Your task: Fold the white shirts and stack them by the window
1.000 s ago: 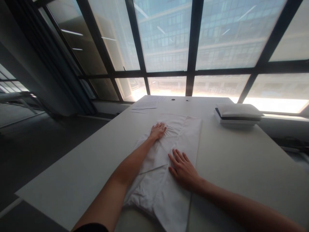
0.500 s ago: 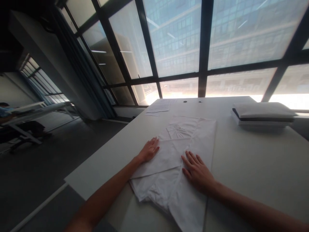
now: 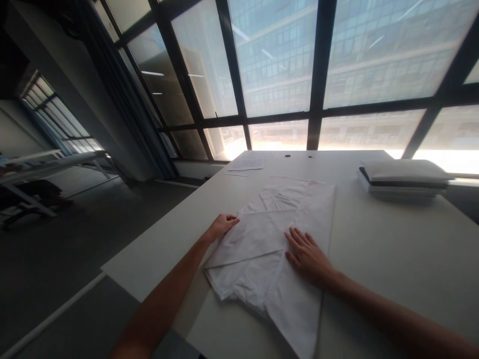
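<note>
A white garment (image 3: 277,234), partly folded, lies flat on the white table (image 3: 392,239) in front of me. My left hand (image 3: 221,225) sits at the garment's left edge with its fingers curled onto the cloth there. My right hand (image 3: 307,254) lies flat, fingers spread, on the middle of the garment, pressing it down. Whether the left fingers pinch the cloth or only rest on it is unclear.
A stack of folded white and dark items (image 3: 406,175) sits at the far right of the table. Loose paper sheets (image 3: 245,165) lie at the far left corner. Large windows stand behind. Another table (image 3: 48,167) stands at the left across dark floor.
My left hand drew back from the garment's upper part to its left edge and curled its fingers. The right hand stayed flat on the cloth. The view swung left.
</note>
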